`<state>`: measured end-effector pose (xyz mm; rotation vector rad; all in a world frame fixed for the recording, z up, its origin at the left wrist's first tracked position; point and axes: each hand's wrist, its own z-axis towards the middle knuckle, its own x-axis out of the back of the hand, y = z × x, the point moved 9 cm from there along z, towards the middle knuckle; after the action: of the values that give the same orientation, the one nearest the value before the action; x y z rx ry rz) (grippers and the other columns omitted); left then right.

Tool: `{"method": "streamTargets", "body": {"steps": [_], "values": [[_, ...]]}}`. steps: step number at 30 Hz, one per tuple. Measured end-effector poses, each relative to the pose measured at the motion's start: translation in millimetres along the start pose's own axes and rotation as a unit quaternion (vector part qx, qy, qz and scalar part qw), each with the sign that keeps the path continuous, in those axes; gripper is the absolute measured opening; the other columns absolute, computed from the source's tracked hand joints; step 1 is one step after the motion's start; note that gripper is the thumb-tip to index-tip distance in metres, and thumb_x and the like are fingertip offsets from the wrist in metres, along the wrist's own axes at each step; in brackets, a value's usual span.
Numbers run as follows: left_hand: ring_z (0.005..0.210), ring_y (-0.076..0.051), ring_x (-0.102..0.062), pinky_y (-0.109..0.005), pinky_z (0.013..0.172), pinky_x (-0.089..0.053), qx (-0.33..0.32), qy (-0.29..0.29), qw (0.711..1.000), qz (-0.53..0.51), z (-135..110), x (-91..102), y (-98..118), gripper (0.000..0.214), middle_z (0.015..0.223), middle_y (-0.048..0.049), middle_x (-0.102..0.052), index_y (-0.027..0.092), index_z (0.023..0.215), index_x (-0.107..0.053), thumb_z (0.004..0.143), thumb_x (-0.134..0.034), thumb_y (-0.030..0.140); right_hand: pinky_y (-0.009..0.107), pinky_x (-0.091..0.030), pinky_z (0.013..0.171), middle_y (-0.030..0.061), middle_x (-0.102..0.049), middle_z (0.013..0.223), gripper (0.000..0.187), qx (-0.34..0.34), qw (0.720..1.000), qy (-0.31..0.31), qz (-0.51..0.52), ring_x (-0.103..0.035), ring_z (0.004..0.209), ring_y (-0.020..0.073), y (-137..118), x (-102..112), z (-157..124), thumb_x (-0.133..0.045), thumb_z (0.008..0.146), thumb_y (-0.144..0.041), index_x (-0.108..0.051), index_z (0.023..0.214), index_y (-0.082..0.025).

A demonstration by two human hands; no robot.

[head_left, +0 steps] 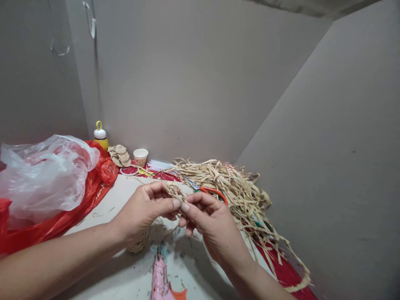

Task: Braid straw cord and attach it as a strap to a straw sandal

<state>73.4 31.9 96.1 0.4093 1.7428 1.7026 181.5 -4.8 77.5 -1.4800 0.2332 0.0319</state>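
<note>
Between my two hands is a small braided straw piece (175, 191), held up above the white work surface (103, 216). My left hand (153, 202) pinches its left part between thumb and fingers. From the other side my right hand (203, 212) grips its lower right end, the two thumbs nearly touching. Below my left hand stands a woven straw piece (139, 242), partly hidden by the wrist. A pink glue gun (160, 275) with an orange trigger lies in front, nozzle pointing away from me. Scissors (214, 192) with orange handles lie just behind my right hand.
A big heap of dry straw strips (228, 183) covers the back right. Clear and red plastic bags (46, 179) fill the left. Along the back stand a yellow bottle (100, 137), coiled straw pieces (119, 156), a paper cup (141, 157) and glue sticks (159, 165). Grey walls enclose the table.
</note>
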Motion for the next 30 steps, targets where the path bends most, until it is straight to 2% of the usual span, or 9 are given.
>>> {"method": "streamTargets", "body": {"steps": [5,10,14,20,26,30], "values": [[0.059,-0.01,-0.053,-0.023,0.063,-0.042,-0.008,0.01,1.0,-0.009,2,2.6,-10,0.014,0.065,0.0002,-0.06,0.013,0.07,-0.063,0.076,-0.067,0.025,0.017,-0.05,0.043,-0.0024,-0.065,0.059,0.028,-0.01,1.0,-0.011,-0.001,-0.064,0.053,0.0114,3,-5,-1,-0.081,0.065,-0.034,-0.06,0.074,-0.017],[0.059,-0.01,-0.053,-0.024,0.063,-0.043,-0.013,0.008,1.0,0.0,1,3.4,-5,0.016,0.064,-0.0005,-0.062,0.014,0.07,-0.065,0.076,-0.068,0.028,0.019,-0.052,0.047,0.0013,-0.068,0.067,0.024,0.015,0.999,-0.044,-0.017,-0.065,0.057,0.012,0,-7,-2,-0.069,0.078,-0.04,-0.067,0.078,-0.017],[0.059,-0.009,-0.052,-0.023,0.063,-0.042,0.002,0.014,1.0,0.013,1,5.5,-7,0.017,0.06,0.0014,-0.059,0.014,0.067,-0.065,0.074,-0.07,0.028,0.019,-0.051,0.047,-0.0007,-0.065,0.063,0.022,0.028,0.998,-0.049,-0.038,-0.065,0.056,0.0115,-3,-5,-2,-0.068,0.08,-0.039,-0.069,0.074,-0.018],[0.059,-0.009,-0.049,-0.022,0.06,-0.04,0.027,-0.02,0.999,0.001,3,2.8,-13,0.02,0.062,0.0006,-0.058,0.013,0.067,-0.066,0.073,-0.072,0.031,0.018,-0.046,0.047,-0.0014,-0.064,0.052,0.03,-0.012,0.99,-0.101,-0.093,-0.059,0.047,0.0084,0,-10,-2,-0.065,0.081,-0.043,-0.067,0.068,-0.016],[0.059,-0.009,-0.051,-0.023,0.062,-0.042,0.062,-0.057,0.996,-0.012,4,-0.1,-18,0.022,0.064,0.0003,-0.058,0.013,0.068,-0.064,0.069,-0.075,0.032,0.017,-0.04,0.046,-0.0018,-0.064,0.05,0.027,-0.053,0.983,-0.169,-0.053,-0.053,0.043,0.0057,5,-16,-3,-0.068,0.079,-0.039,-0.063,0.065,-0.016],[0.059,-0.009,-0.05,-0.023,0.062,-0.041,0.048,-0.058,0.997,-0.001,4,0.5,-11,0.021,0.064,0.0001,-0.058,0.013,0.07,-0.064,0.071,-0.073,0.031,0.018,-0.044,0.049,-0.0031,-0.062,0.051,0.026,-0.066,0.981,-0.182,-0.03,-0.057,0.045,0.0062,5,-19,-1,-0.069,0.078,-0.038,-0.065,0.069,-0.015]]}}
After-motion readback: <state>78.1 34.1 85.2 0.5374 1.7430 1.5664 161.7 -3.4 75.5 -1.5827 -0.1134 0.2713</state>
